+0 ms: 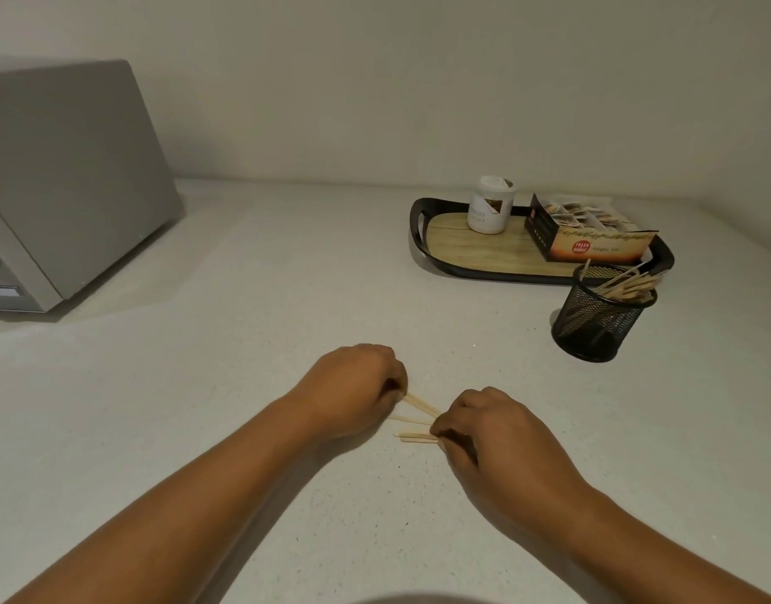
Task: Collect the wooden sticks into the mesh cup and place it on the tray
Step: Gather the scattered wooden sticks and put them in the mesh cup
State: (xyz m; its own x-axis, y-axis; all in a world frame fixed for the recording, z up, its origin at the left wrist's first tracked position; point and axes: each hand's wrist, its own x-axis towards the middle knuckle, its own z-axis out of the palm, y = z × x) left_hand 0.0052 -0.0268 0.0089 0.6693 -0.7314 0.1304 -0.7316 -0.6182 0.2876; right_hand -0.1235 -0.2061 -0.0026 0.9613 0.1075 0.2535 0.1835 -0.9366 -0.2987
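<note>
Several thin wooden sticks (pixel 418 418) lie on the white counter between my two hands. My left hand (pixel 353 385) has its fingers curled down on the upper sticks' left ends. My right hand (pixel 479 425) pinches the right ends of the lower sticks. A black mesh cup (pixel 597 324) stands upright to the right, with several sticks leaning inside it. It sits on the counter just in front of the black-rimmed tray (pixel 422 237) with a wooden floor.
On the tray stand a white jar (pixel 490 207) and an open box of sachets (pixel 588 233). A grey appliance (pixel 65 180) fills the far left of the counter. A plain wall closes the back.
</note>
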